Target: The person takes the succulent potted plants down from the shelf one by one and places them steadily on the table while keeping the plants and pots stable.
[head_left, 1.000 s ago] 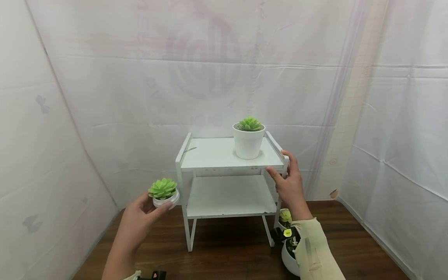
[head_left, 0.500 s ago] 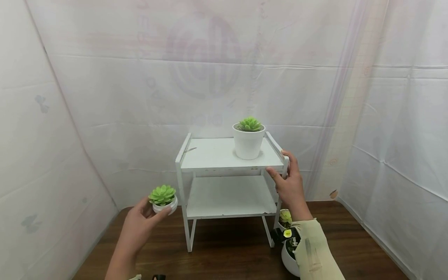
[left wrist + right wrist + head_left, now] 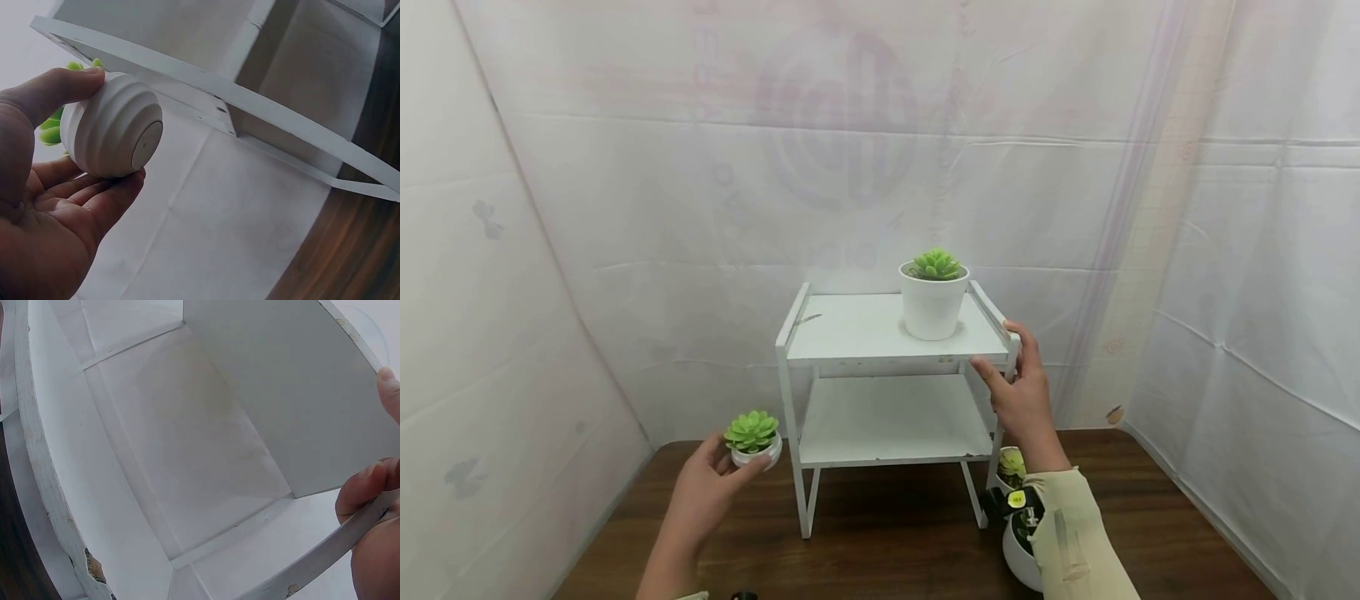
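At the left of the head view my left hand [image 3: 700,487] holds a small potted succulent [image 3: 752,435], pinched between thumb and fingers. Its ridged white pot [image 3: 115,128] tilts sideways in the left wrist view, with the round base showing. This plant is beside the left front leg of a white two-tier shelf [image 3: 842,329]. My right hand [image 3: 1022,404] grips the shelf's right front corner post, thumb at the edge of the top board. On the top tier, towards the right, stands a larger white pot [image 3: 932,310] with a green succulent [image 3: 936,265].
Two more potted plants stand on the brown wooden surface [image 3: 880,567] by the shelf's right legs: a yellowish one [image 3: 1011,467] and a nearer round white pot [image 3: 1021,565], partly hidden by my right forearm. White sheeting [image 3: 700,208] encloses the back and sides.
My left hand has sunk a little with the small succulent, now lower beside the shelf's left leg. The right hand keeps its grip on the corner; the shelf and larger pot stay put.
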Demonstrator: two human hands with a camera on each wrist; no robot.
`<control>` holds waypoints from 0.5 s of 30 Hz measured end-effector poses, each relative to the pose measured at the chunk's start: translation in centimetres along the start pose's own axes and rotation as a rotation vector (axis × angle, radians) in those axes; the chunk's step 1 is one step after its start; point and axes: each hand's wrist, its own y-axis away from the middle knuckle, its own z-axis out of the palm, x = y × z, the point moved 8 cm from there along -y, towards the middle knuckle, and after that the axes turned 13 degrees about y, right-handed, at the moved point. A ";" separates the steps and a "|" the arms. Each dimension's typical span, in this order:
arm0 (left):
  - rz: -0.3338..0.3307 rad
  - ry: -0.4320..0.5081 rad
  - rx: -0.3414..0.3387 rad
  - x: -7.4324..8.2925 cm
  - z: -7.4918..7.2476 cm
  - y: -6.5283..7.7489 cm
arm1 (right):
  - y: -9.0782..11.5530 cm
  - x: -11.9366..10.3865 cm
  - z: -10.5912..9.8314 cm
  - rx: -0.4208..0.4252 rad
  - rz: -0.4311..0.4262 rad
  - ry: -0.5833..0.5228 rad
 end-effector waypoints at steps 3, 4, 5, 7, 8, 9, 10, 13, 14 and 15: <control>-0.018 -0.013 -0.001 -0.6 0.1 -0.1 | 0.1 -0.1 0.0 0.004 -0.005 0.002; -0.024 -0.016 0.000 -0.8 0.1 -0.1 | 0.0 -0.1 0.0 0.005 -0.006 0.002; -0.027 -0.017 0.000 -0.9 0.1 -0.1 | 0.0 0.0 0.0 0.005 -0.007 0.002; -0.034 -0.016 0.000 -1.2 0.1 -0.2 | -0.1 0.1 0.1 0.009 -0.009 0.004; -0.037 -0.017 0.000 -1.3 0.1 -0.2 | -0.1 0.2 0.1 0.009 -0.009 0.002; -0.036 -0.013 -0.001 -1.5 0.1 -0.3 | -0.1 0.2 0.1 0.009 -0.009 -0.001; -0.034 -0.010 0.000 -1.6 0.1 -0.3 | -0.1 0.3 0.2 0.007 -0.008 -0.003; -0.041 -0.017 -0.002 -2.1 0.2 -0.4 | -0.1 0.3 0.2 0.005 -0.005 -0.008; -0.045 -0.022 -0.001 -2.2 0.2 -0.4 | -0.1 0.4 0.2 0.005 -0.005 -0.009; -0.050 -0.022 -0.003 -2.4 0.2 -0.3 | -0.1 0.4 0.1 0.004 -0.004 -0.008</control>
